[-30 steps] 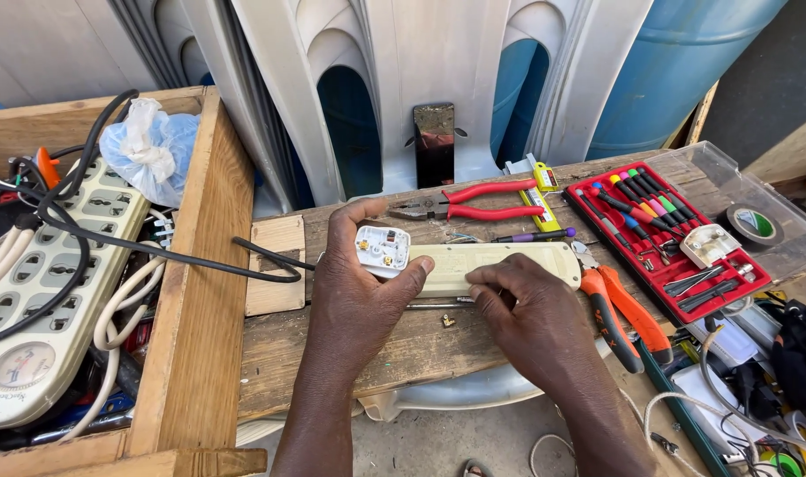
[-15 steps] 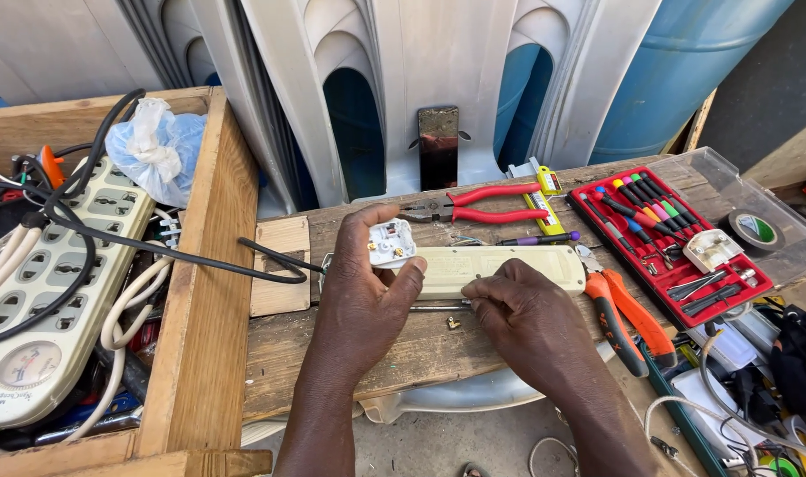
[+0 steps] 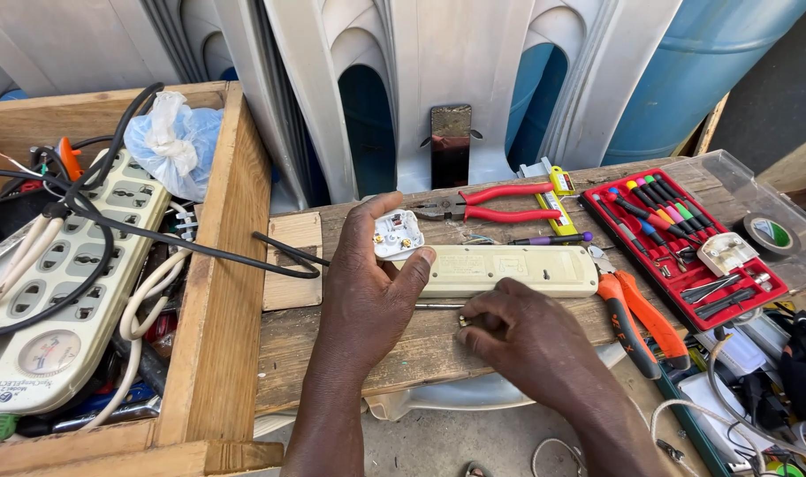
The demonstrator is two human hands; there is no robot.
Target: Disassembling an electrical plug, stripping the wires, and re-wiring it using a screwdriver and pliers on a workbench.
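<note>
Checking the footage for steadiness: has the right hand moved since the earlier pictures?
Yes. The right hand has slid left along the cream plastic power strip, toward the left hand.

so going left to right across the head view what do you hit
large white power strip → wooden crate wall → left hand holding a white plug → cream power strip → orange-handled pliers → red screwdriver tray → tape roll

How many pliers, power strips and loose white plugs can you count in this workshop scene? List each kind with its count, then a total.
Pliers: 2, red-handled and orange-handled
Power strips: 2, on bench and in crate
White plugs: 2, at left hand and on red tray
Total: 6
</note>
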